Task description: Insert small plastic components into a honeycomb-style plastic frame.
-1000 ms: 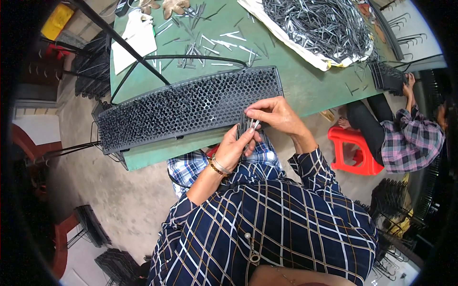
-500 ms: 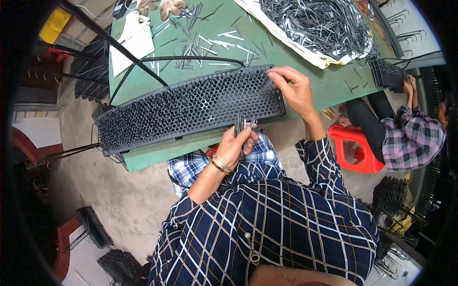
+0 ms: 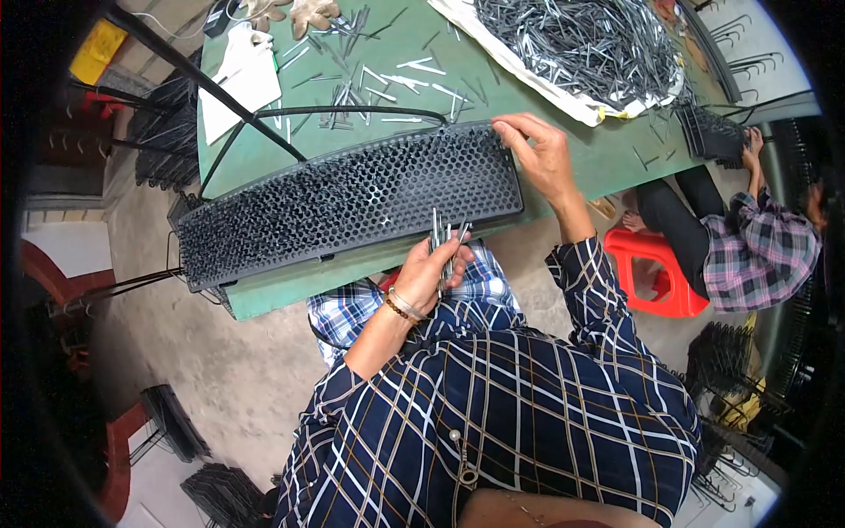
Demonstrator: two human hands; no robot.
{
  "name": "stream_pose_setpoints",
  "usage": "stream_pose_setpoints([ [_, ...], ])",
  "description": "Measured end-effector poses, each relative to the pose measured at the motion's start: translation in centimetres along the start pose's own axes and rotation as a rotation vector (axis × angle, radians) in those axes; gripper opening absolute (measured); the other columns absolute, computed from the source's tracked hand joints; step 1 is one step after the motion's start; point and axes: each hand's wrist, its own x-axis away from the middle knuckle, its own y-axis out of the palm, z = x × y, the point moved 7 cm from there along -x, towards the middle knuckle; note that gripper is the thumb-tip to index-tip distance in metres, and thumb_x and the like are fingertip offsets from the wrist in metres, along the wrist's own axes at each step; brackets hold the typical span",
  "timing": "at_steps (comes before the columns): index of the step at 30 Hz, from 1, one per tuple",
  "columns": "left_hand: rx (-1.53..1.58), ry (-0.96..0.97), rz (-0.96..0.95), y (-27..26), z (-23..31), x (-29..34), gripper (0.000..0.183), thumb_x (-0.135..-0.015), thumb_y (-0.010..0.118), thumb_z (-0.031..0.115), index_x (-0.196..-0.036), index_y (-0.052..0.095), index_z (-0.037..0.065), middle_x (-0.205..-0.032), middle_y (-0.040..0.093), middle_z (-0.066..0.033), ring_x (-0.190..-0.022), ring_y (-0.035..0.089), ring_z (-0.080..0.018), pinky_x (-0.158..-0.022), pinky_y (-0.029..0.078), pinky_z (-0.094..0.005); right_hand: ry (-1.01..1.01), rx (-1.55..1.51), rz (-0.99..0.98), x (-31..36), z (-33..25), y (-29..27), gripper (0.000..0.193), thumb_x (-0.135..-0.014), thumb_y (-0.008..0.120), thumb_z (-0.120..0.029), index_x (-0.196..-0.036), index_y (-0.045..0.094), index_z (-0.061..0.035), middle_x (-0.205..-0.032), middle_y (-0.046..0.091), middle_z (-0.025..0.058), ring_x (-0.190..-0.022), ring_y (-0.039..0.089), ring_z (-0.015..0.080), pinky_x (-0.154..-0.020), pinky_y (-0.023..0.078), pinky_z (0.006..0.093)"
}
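A long black panel full of small round holes lies slantwise on the near part of the green table, with a black frame above it. My left hand is closed around a bundle of thin grey metal pins in front of the panel's near edge, their tips pointing up. At the panel's far right corner is my right hand. Its thumb and fingers are drawn together, and anything between the tips is too small to make out. Thin pieces crowd the panel's left part; its right end shows mostly bare holes.
Loose pins lie scattered across the green table. A white sack heaped with pins stands at the far right. Work gloves rest at the back left. To the right, a co-worker in plaid sits by a red stool.
My right hand has shifted slightly up toward the panel's far right corner. My left hand keeps the pins in nearly the same place.
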Motion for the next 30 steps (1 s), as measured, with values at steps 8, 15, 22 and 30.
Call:
stream_pose_setpoints([
  [8,-0.039,0.006,0.004,-0.2,-0.1,0.1,0.026,-0.093,0.050,0.017,-0.111,0.051,-0.001,-0.084,0.059,-0.0059,-0.064,0.050,-0.0076,-0.051,0.041,-0.0190,-0.222,0.234,-0.022,1.1,-0.6,1.4,0.012,-0.082,0.063,-0.010,-0.089,0.067,-0.0022,-0.085,0.064,0.0097,-0.078,0.061,0.0225,-0.070,0.048,0.0308],
  [15,-0.051,-0.001,-0.006,-0.1,0.0,0.2,0.026,-0.092,0.051,0.016,-0.112,0.051,0.000,-0.083,0.060,-0.0050,-0.065,0.051,-0.0077,-0.053,0.043,-0.0197,-0.260,0.317,-0.013,1.7,-1.3,2.0,0.013,-0.080,0.064,-0.011,-0.089,0.067,-0.0022,-0.088,0.061,0.0090,-0.083,0.059,0.0254,-0.074,0.046,0.0335],
  [22,-0.041,0.052,-0.025,-0.3,0.3,0.3,0.027,-0.092,0.052,0.015,-0.114,0.052,0.001,-0.087,0.061,-0.0060,-0.068,0.054,-0.0084,-0.057,0.046,-0.0202,0.011,0.020,0.043,2.9,-0.5,0.6,0.015,-0.084,0.062,-0.009,-0.094,0.067,0.0016,-0.089,0.064,0.0111,-0.083,0.061,0.0180,-0.074,0.047,0.0272],
  [30,0.018,0.205,-0.038,0.9,2.7,0.9,0.025,-0.094,0.049,0.016,-0.113,0.050,0.000,-0.095,0.061,-0.0110,-0.082,0.060,-0.0150,-0.069,0.053,-0.0273,0.377,-0.486,-0.381,7.8,-2.4,5.9,0.016,-0.084,0.065,-0.011,-0.090,0.066,0.0038,-0.077,0.059,0.0022,-0.068,0.054,0.0057,-0.057,0.043,0.0217],
])
